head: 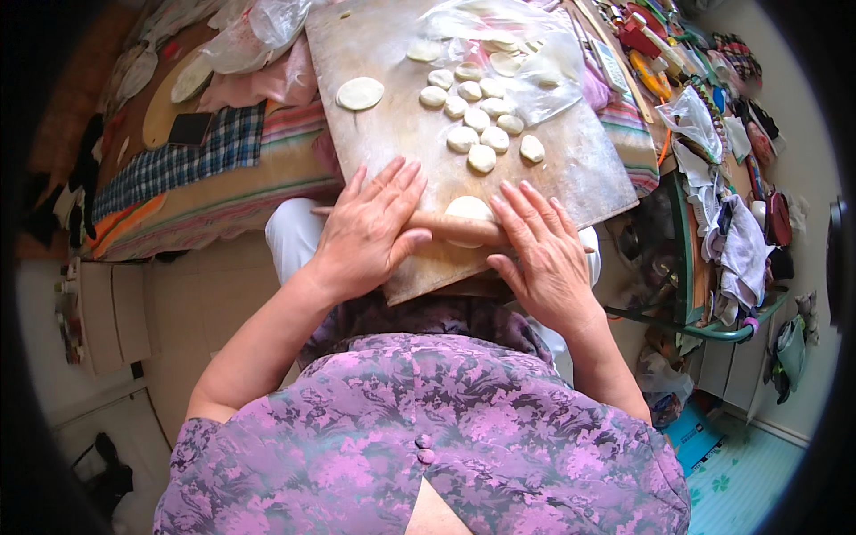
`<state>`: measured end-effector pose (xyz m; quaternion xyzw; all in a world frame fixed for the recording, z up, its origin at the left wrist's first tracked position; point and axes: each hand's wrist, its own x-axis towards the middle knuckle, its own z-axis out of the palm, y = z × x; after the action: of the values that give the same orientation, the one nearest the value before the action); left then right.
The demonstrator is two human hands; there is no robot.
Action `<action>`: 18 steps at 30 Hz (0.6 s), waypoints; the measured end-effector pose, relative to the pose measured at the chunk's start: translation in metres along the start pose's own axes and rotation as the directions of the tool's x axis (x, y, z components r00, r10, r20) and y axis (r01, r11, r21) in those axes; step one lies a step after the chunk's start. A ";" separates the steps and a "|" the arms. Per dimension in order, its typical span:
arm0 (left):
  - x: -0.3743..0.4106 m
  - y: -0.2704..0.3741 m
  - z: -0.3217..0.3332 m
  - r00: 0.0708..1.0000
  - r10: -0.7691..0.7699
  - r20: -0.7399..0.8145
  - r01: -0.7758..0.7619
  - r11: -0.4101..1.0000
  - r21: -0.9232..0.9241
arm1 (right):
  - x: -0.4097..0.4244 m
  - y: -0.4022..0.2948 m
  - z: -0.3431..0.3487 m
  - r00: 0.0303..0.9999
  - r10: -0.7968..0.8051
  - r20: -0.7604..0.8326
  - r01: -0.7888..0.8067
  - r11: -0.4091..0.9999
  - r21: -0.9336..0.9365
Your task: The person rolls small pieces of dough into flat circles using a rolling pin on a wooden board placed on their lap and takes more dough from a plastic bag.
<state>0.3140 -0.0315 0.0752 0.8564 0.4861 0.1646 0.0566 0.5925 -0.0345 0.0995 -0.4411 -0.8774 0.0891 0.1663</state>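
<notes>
A wooden rolling pin [461, 228] lies crosswise over a round of dough [469, 207] near the close corner of a floured wooden board [394, 134]. The palm of my left hand [374, 231] presses on the pin's left part, its fingers stretched forward over the board. On the right part of the pin rests my right hand [543, 257], also with long, extended fingers. Several small flattened dough pieces [477, 120] are grouped beyond the hands. One rolled-out wrapper [360, 93] lies apart on the left. Clear plastic film [548, 87] partly covers more dough rounds at the far side.
The board sits on a bed with a striped cover [294, 154]. Left of it are a checked cloth [227, 144], a dark flat object [190, 128] and a plastic bag [257, 40]. A calculator-like device [607, 65] and cluttered shelf items [649, 73] lie to the right.
</notes>
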 end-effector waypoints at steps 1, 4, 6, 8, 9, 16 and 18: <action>0.003 -0.003 0.003 1.000 -0.001 -0.025 0.002 1.000 0.025 | 0.000 -0.001 -0.001 0.999 -0.006 -0.035 0.007 1.000 0.019; 0.032 -0.012 0.006 0.991 -0.041 -0.126 0.058 0.989 0.136 | 0.026 0.013 0.009 0.996 -0.006 -0.093 0.005 1.000 -0.014; 0.041 -0.001 -0.006 0.948 0.002 -0.318 0.020 0.998 0.067 | 0.027 0.019 0.006 0.991 0.030 -0.127 -0.023 0.998 0.054; 0.040 0.012 -0.019 0.874 0.031 -0.486 -0.045 0.999 -0.017 | 0.021 0.024 0.002 0.981 0.085 -0.177 -0.067 0.993 0.101; 0.032 0.020 -0.022 0.875 0.016 -0.483 -0.044 0.998 -0.046 | 0.017 0.025 0.000 0.967 0.169 -0.189 -0.135 0.974 0.182; 0.034 0.041 0.006 0.996 0.031 -0.085 -0.045 0.985 -0.164 | -0.004 0.034 -0.005 0.907 0.358 -0.220 -0.262 0.891 0.371; 0.032 0.034 0.004 0.989 0.081 -0.126 -0.108 0.969 -0.223 | -0.005 0.034 0.001 0.922 0.340 -0.184 -0.245 0.882 0.402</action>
<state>0.3582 -0.0220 0.0874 0.8554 0.4248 0.2715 0.1186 0.6203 -0.0179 0.0873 -0.5374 -0.7393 0.2213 0.3401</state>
